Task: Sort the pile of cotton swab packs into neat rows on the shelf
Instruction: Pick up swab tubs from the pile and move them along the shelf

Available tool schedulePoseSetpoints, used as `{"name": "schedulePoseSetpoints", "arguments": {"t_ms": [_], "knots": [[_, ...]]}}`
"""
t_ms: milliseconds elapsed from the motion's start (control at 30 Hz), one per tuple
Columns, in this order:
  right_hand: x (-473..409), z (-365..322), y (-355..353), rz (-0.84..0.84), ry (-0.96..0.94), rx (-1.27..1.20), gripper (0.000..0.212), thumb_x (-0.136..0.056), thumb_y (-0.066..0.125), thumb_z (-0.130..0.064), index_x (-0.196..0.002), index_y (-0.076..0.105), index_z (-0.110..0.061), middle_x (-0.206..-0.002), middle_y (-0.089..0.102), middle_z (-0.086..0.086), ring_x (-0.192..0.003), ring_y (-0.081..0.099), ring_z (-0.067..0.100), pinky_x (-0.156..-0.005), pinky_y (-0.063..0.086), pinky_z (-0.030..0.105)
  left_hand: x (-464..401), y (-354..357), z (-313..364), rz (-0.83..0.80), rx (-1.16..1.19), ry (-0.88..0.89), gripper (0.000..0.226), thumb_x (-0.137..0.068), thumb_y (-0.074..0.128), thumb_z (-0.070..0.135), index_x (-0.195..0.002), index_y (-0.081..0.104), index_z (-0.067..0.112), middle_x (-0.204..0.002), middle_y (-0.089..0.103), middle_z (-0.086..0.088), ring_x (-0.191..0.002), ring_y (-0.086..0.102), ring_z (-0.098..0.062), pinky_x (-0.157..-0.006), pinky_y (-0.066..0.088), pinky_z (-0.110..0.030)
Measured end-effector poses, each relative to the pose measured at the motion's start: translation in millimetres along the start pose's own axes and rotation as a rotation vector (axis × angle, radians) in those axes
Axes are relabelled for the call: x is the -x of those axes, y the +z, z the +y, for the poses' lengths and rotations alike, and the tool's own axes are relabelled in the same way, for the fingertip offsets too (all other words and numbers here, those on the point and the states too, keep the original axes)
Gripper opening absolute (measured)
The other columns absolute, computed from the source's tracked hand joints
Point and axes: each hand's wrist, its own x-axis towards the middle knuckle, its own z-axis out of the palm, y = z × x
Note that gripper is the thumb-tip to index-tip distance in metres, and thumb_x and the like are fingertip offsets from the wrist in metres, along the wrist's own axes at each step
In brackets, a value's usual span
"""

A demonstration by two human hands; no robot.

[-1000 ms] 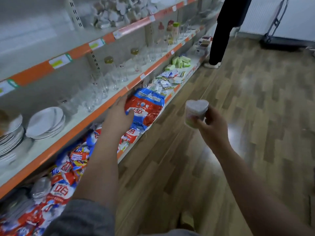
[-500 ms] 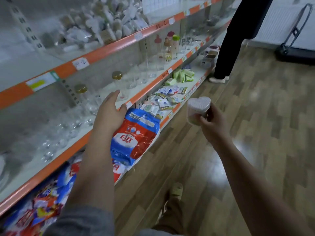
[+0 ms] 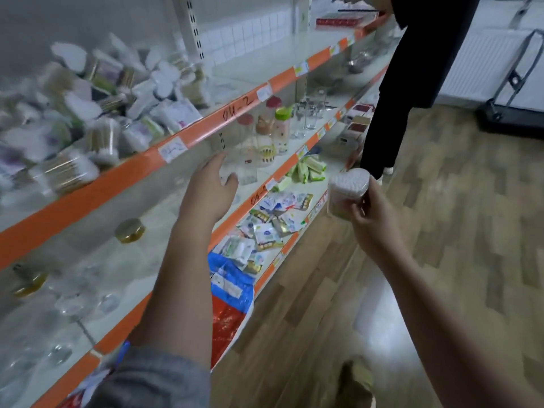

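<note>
A jumbled pile of cotton swab packs (image 3: 97, 113) lies on the upper shelf (image 3: 206, 125) with the orange edge, at the left; it is blurred. My right hand (image 3: 371, 210) grips a clear heart-shaped cotton swab pack (image 3: 347, 187) out over the aisle, below the level of that shelf. My left hand (image 3: 210, 189) is raised with straight fingers in front of the glassware shelf, holding nothing, just under the orange edge.
Glasses and jars (image 3: 282, 131) fill the middle shelf. Small sachets (image 3: 273, 219) and a red and blue bag (image 3: 231, 293) lie on the lowest shelf. A person in black (image 3: 412, 83) stands further down the aisle. A hand truck (image 3: 512, 92) stands by the back wall.
My view has tilted up and the swab pile is now in sight. My left hand has lifted off the red and blue bag and risen towards the upper shelf. My right hand still holds the heart-shaped pack.
</note>
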Motion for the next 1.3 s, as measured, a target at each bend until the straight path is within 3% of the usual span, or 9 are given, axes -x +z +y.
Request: {"name": "schedulePoseSetpoints", "arguments": {"t_ms": [133, 233, 400, 633, 767, 833, 1000, 1133, 1300], "knots": [[-98.1, 41.9, 0.2, -0.058, -0.069, -0.025, 0.050, -0.087, 0.045, 0.007, -0.134, 0.043, -0.010, -0.111, 0.053, -0.005, -0.102, 0.048, 0.007, -0.074, 0.033, 0.009, -70.3, 65.3, 28.9, 0.009, 0.004, 0.030, 0.051, -0.096, 0.048, 0.021, -0.145, 0.033, 0.025, -0.151, 0.032, 0.001, -0.138, 0.032, -0.019, -0.108, 0.027, -0.030], [-183.7, 69.0, -9.4, -0.109, -0.126, -0.026, 0.046, -0.086, 0.044, 0.010, -0.129, 0.045, -0.007, -0.108, 0.052, -0.004, -0.095, 0.045, -0.001, -0.073, 0.032, 0.001, -131.7, 102.0, 56.1, 0.045, -0.043, -0.017, 0.052, -0.096, 0.046, 0.021, -0.146, 0.031, 0.024, -0.152, 0.032, 0.001, -0.136, 0.033, -0.020, -0.104, 0.030, -0.030], [-313.6, 98.7, -14.5, -0.178, -0.120, -0.044, 0.040, -0.088, 0.047, 0.003, -0.126, 0.045, -0.010, -0.100, 0.054, -0.006, -0.093, 0.049, 0.012, -0.071, 0.032, 0.018, -223.0, 137.9, 96.4, 0.116, -0.077, -0.057, 0.051, -0.094, 0.049, 0.019, -0.144, 0.036, 0.020, -0.150, 0.034, 0.001, -0.136, 0.032, -0.018, -0.105, 0.028, -0.029], [-450.7, 129.1, 13.0, -0.281, -0.118, -0.131, 0.027, -0.091, 0.051, -0.004, -0.117, 0.049, -0.010, -0.098, 0.060, -0.001, -0.084, 0.051, 0.005, -0.064, 0.036, 0.002, -336.9, 168.1, 105.1, 0.268, -0.108, -0.168, 0.050, -0.094, 0.049, 0.021, -0.143, 0.037, 0.020, -0.152, 0.031, 0.000, -0.139, 0.029, -0.016, -0.110, 0.023, -0.027], [-536.9, 142.3, 46.8, -0.302, -0.191, -0.178, 0.029, -0.091, 0.054, -0.009, -0.119, 0.050, -0.011, -0.102, 0.062, -0.002, -0.091, 0.056, 0.008, -0.075, 0.041, 0.015, -416.4, 192.5, 97.1, 0.301, -0.146, -0.164, 0.050, -0.095, 0.049, 0.019, -0.143, 0.037, 0.016, -0.151, 0.032, -0.003, -0.139, 0.028, -0.015, -0.110, 0.018, -0.020], [-580.8, 143.8, 66.1, -0.314, -0.232, -0.200, 0.029, -0.089, 0.055, -0.011, -0.118, 0.050, -0.012, -0.103, 0.062, -0.001, -0.092, 0.057, 0.008, -0.078, 0.041, 0.021, -457.9, 202.4, 91.0, 0.281, -0.147, -0.167, 0.051, -0.094, 0.049, 0.020, -0.143, 0.037, 0.016, -0.151, 0.033, -0.004, -0.139, 0.029, -0.015, -0.110, 0.018, -0.021], [-691.5, 131.8, 98.6, -0.335, -0.318, -0.163, 0.029, -0.089, 0.055, -0.007, -0.118, 0.051, -0.011, -0.096, 0.059, -0.003, -0.076, 0.048, -0.004, -0.059, 0.035, -0.001, -563.4, 215.6, 96.2, 0.232, -0.164, -0.188, 0.053, -0.095, 0.048, 0.023, -0.145, 0.033, 0.014, -0.152, 0.032, -0.004, -0.140, 0.027, -0.016, -0.110, 0.018, -0.022], [-768.7, 147.6, 127.0, -0.366, -0.272, -0.190, 0.029, -0.089, 0.056, -0.010, -0.118, 0.052, -0.012, -0.101, 0.061, -0.003, -0.092, 0.054, 0.009, -0.076, 0.038, 0.020, -621.7, 232.3, 100.4, 0.163, -0.190, -0.243, 0.055, -0.096, 0.048, 0.026, -0.147, 0.030, 0.016, -0.153, 0.029, -0.002, -0.140, 0.025, -0.015, -0.110, 0.017, -0.021], [-852.9, 172.8, 153.9, -0.440, -0.238, -0.198, 0.028, -0.089, 0.056, -0.009, -0.117, 0.054, -0.010, -0.103, 0.061, 0.000, -0.095, 0.056, 0.015, -0.074, 0.036, 0.020, -670.9, 254.2, 101.6, 0.138, -0.222, -0.371, 0.057, -0.096, 0.047, 0.030, -0.148, 0.026, 0.019, -0.154, 0.025, -0.002, -0.141, 0.024, -0.016, -0.112, 0.019, -0.026]]}}
